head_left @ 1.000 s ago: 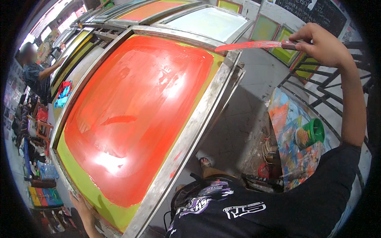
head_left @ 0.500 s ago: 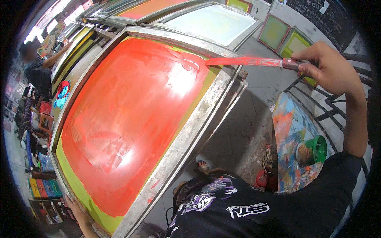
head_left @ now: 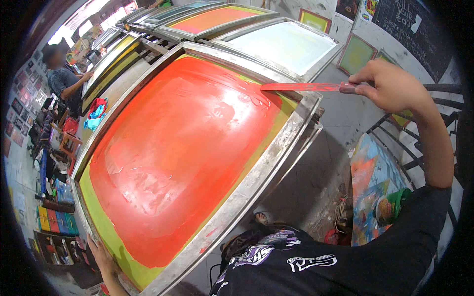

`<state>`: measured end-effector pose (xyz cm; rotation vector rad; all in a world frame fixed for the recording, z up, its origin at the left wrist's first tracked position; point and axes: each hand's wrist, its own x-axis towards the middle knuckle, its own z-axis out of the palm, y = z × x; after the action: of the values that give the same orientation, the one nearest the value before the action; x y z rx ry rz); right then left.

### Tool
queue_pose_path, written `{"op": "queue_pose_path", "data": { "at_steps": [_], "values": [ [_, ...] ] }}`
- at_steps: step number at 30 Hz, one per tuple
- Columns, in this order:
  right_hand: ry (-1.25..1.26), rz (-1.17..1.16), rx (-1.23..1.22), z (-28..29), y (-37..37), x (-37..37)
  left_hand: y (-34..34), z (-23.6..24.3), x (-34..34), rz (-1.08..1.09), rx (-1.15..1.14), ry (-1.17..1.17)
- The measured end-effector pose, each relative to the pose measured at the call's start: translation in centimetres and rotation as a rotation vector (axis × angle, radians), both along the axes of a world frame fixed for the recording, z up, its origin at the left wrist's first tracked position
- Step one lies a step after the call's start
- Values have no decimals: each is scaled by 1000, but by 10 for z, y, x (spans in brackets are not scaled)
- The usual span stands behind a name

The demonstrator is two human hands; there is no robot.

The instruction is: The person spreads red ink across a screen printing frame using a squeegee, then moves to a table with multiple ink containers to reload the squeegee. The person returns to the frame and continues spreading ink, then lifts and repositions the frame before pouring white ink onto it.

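My right hand (head_left: 392,86) is closed round the dark handle of a long, flat spatula (head_left: 306,87). Red ink coats its blade, and the tip rests over the upper right corner of the inked area. Below it a printing screen (head_left: 296,129) with a grey metal frame lies tilted, its yellow-green mesh mostly covered by wet red ink (head_left: 173,148). Ridges and glossy patches show in the ink. At the frame's lower left edge, my left hand (head_left: 102,260) grips the outer side, with part of its fingers hidden.
Another framed screen with pale mesh (head_left: 286,47) lies beyond, and an orange one (head_left: 217,20) behind it. To the right stand a paint-smeared board (head_left: 365,170), a green bucket (head_left: 392,206) and black metal bars (head_left: 395,140). A person (head_left: 66,81) works at the far left.
The view has shifted, so the screen appears lower and further right. Relative to the frame, the spatula's tip has moved left over the ink. My left hand still holds the edge.
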<state>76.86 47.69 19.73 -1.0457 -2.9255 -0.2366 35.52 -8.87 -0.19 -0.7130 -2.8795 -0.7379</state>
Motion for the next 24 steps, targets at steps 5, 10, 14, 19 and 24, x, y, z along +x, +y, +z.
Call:
{"op": "queue_pose_path", "data": {
  "at_steps": [5, 10, 14, 19, 24],
  "values": [
    [-39, 45, -16, 1, 12, -27, 0, 0, 5, 5, -32, 55],
    [-131, -70, -144, 10, 17, -60, 3, 4, 8, -1, 4, 32],
    [-96, 11, -89, 2, 31, -72, 5, 3, 9, 0, 5, 51],
    [-88, 61, -85, -1, 36, -99, 4, 0, 7, 26, -92, 87],
    [-101, 109, -86, -4, 42, -131, 7, 6, 11, 30, -71, 63]
  ]
}}
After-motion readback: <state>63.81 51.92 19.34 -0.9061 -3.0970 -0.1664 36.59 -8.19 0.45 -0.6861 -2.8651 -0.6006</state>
